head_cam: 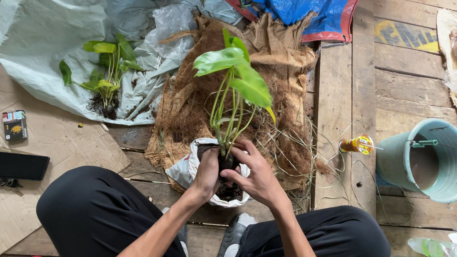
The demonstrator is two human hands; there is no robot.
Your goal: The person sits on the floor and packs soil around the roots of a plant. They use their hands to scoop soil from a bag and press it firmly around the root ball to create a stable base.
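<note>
Hands at centre, above my crossed legs: my left hand (206, 173) curls closed around the dark root ball of a green-leaved plant (238, 83); my right hand (256, 175) wraps partly closed round the same clump from the other side, fingertips at the stem bases. The stems' long axis rises straight away from both palms, which are equally near. Below them sits a white bag of soil (185, 170). Beyond lies coconut fibre matting (197, 101); farther left, a second plant (106, 73); to the right, a teal bucket (449, 173).

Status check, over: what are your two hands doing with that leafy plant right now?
Left hand and right hand both gripping the plant at its root ball. White bag of soil underneath. Nothing blocking; bucket off to the right.
</note>
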